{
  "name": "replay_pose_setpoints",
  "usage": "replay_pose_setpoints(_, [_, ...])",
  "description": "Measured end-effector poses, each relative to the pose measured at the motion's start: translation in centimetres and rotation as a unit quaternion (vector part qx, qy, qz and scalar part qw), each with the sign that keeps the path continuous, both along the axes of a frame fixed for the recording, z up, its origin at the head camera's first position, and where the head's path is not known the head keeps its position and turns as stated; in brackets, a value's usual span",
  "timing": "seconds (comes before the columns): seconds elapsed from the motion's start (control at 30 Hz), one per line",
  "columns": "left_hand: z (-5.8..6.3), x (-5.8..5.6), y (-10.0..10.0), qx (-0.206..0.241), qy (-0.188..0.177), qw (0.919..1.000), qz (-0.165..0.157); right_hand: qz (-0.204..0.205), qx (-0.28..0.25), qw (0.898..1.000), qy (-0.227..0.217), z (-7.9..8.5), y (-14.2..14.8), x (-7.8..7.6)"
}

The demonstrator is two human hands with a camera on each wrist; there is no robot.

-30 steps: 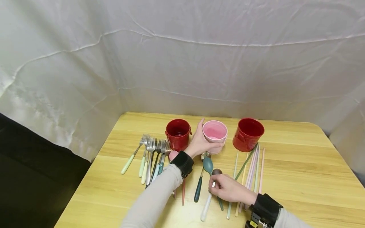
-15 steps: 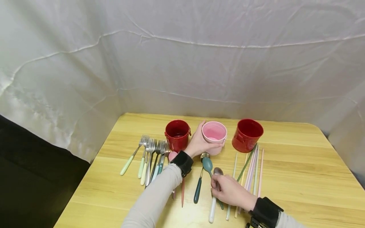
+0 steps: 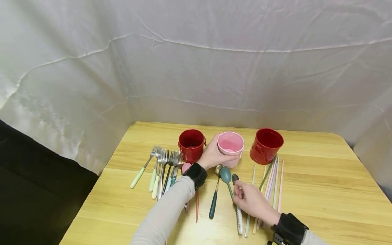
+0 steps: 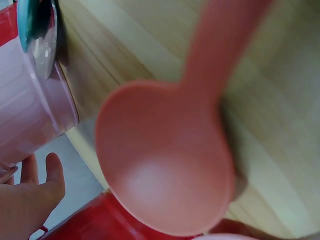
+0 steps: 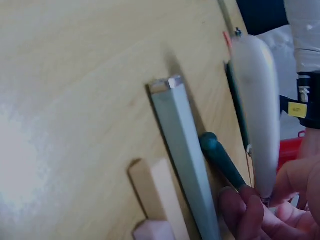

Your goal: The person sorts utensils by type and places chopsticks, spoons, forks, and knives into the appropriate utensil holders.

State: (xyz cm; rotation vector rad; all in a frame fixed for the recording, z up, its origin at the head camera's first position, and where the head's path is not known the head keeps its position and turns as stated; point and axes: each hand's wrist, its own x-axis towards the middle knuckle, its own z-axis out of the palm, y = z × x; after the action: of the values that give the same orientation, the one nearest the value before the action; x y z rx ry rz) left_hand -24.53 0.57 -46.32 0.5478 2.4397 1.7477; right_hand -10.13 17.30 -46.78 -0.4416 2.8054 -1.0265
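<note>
My left hand [image 3: 212, 153] holds the pink bucket [image 3: 231, 160] from its left side, thumb across the front; the bucket stands upright between two red buckets. In the left wrist view, the fingers [image 4: 55, 170] of that hand show beside the bucket's wall. My right hand [image 3: 249, 199] pinches a white-handled spoon [image 5: 257, 115] near where the handle joins its metal neck. The spoon's dark bowl [image 3: 235, 178] points away from me. Left of it lies a teal spoon [image 3: 226, 175], then a dark-green-handled spoon [image 3: 213, 206] with its bowl near the pink bucket.
Red buckets [image 3: 192, 149] [image 3: 264, 149] flank the pink one. Several forks [image 3: 162, 170] lie at the left, several chopsticks [image 3: 272, 187] at the right. A coral spoon [image 4: 165, 155] is partly under the left forearm. Pale cloth [image 3: 214, 68] hangs behind the wooden table [image 3: 321, 177].
The right hand has moved slightly right and away from me, swinging the white handle's near end rightward. The teal spoon's bowl has shifted a little right. The left hand stays at the pink bucket.
</note>
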Motion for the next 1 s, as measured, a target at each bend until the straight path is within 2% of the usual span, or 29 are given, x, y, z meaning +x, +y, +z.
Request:
replay_pose_setpoints(0.07, [0.0, 0.0, -0.1, 0.007, 0.002, 1.0, -0.006, -0.007, -0.022, 1.0, -0.002, 0.2, 0.5, -0.1])
replay_pose_setpoints(0.13, [0.0, 0.0, -0.2, 0.017, 0.0, 0.9998, -0.014, -0.008, -0.067, 0.998, -0.019, 0.5, 1.0, -0.1])
replay_pose_setpoints(0.2, [0.0, 0.0, -0.2, 0.025, -0.002, 0.9995, -0.019, -0.016, -0.118, 0.992, -0.047, 0.9, 1.6, -0.3])
replay_pose_setpoints(0.3, [-0.1, 0.0, -0.3, 0.024, -0.005, 0.9995, -0.021, -0.041, -0.193, 0.977, -0.082, 1.4, 2.3, -0.4])
replay_pose_setpoints(0.37, [-0.2, -0.1, -0.3, 0.018, -0.003, 0.9996, -0.021, -0.059, -0.213, 0.972, -0.08, 1.7, 2.7, -0.3])
replay_pose_setpoints(0.43, [-0.3, -0.1, -0.3, 0.012, -0.001, 0.9997, -0.021, -0.068, -0.217, 0.972, -0.056, 2.1, 3.1, -0.3])
replay_pose_setpoints(0.57, [-0.4, -0.2, -0.3, 0.009, 0.001, 0.9998, -0.018, -0.07, -0.202, 0.976, 0.034, 3.1, 3.5, -0.6])
replay_pose_setpoints(0.7, [-0.4, -0.2, -0.3, 0.004, -0.004, 0.9999, -0.015, -0.079, -0.212, 0.967, 0.114, 4.4, 3.8, -1.9])
replay_pose_setpoints(0.8, [-0.4, -0.2, -0.3, -0.002, -0.003, 0.9999, -0.014, -0.087, -0.232, 0.958, 0.141, 5.6, 3.9, -3.3])
replay_pose_setpoints(1.0, [-0.1, -0.1, -0.3, -0.012, 0.0, 0.9998, -0.013, -0.098, -0.273, 0.944, 0.155, 7.8, 3.7, -6.2])
